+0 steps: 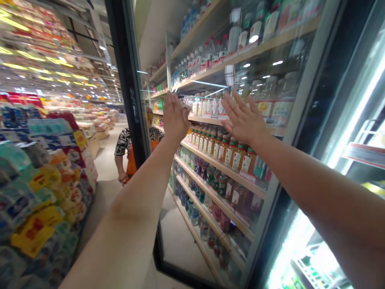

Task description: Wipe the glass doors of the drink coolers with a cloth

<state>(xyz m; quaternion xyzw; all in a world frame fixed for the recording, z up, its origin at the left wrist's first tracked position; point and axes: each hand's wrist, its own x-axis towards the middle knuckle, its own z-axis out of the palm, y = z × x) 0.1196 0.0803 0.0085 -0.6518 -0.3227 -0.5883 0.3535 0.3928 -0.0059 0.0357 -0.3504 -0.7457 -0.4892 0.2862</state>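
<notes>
Both my arms reach forward to a glass door with a dark frame, which stands swung open. My left hand is raised against or just before the glass, its fingers close together. A small pale scrap, perhaps a folded cloth, shows between its thumb and fingers. To the right, my right hand lies flat on or very near the glass, empty, with its fingers spread. Whether either palm actually touches the pane is hard to see. Shelves of bottles appear in the glass behind both hands.
On the right is a brightly lit cooler interior with racks. A person in an orange apron stands in the aisle beyond the door's dark frame. Packaged goods are stacked along the left, with a yellow sign among them.
</notes>
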